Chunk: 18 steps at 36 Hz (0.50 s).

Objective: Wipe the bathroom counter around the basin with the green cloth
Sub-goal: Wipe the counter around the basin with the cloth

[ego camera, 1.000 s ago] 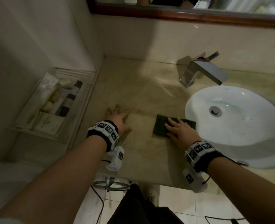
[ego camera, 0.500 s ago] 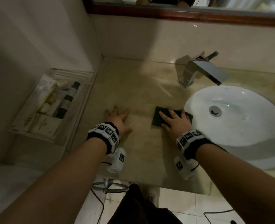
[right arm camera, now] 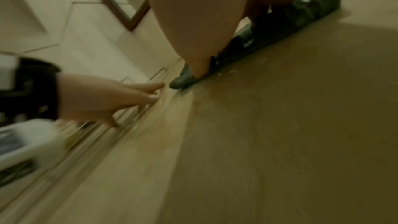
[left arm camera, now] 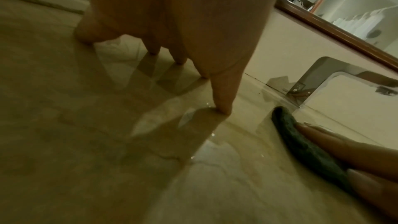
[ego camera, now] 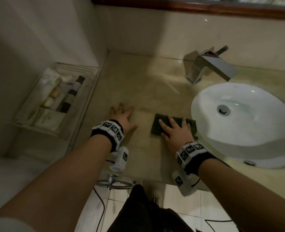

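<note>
Green cloth flat under right hand.

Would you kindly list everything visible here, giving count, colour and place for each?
green cloth: one, dark green, flat on the counter just left of the basin, under the right hand.
counter: one, beige stone, wet sheen near the faucet.
basin: one, white, oval, right side of the counter.
drain: one, chrome, in the basin.
faucet: one, chrome, angular, behind the basin.
tray: one, clear, left of the counter by the wall, holding toiletries.
mirror frame: one, dark wood, along the top.
left hand: fingers spread, resting flat on the counter.
right hand: fingers straight, pressing the cloth.
wristbands: two, black and white, one per wrist.
</note>
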Available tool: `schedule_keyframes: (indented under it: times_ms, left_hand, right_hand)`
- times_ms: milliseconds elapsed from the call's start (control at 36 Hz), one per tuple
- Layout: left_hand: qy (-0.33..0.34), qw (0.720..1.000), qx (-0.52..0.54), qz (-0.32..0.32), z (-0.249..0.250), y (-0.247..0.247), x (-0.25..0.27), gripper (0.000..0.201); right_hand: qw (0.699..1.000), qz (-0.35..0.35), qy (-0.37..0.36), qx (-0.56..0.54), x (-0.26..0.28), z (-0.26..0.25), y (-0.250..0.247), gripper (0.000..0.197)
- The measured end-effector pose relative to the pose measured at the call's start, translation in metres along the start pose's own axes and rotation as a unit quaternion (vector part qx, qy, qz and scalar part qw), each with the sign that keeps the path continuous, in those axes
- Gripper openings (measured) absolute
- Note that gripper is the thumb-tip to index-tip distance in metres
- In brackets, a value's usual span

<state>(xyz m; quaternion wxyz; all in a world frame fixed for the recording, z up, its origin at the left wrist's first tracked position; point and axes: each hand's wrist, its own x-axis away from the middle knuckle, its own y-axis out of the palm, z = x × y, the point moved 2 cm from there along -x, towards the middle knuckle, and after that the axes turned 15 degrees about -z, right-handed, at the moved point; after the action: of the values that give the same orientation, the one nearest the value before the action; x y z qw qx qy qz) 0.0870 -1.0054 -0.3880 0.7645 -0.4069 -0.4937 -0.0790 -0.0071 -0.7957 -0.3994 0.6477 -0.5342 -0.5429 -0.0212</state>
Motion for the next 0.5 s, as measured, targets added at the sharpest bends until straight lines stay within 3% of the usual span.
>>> schedule_keyframes:
  times_ms: [222,500]
  left_hand:
    - [-0.019,1.000,-0.003,0.000,-0.011,0.011,0.015,0.081]
    - [-0.026,0.999,0.033,0.000,-0.036,0.031,0.028,0.086]
  right_hand:
    - [0.999,-0.031,-0.032,0.030,0.027,-0.008,0.030,0.052]
    - [0.999,-0.028,-0.036,0.006,0.009,0.002,0.005,0.048]
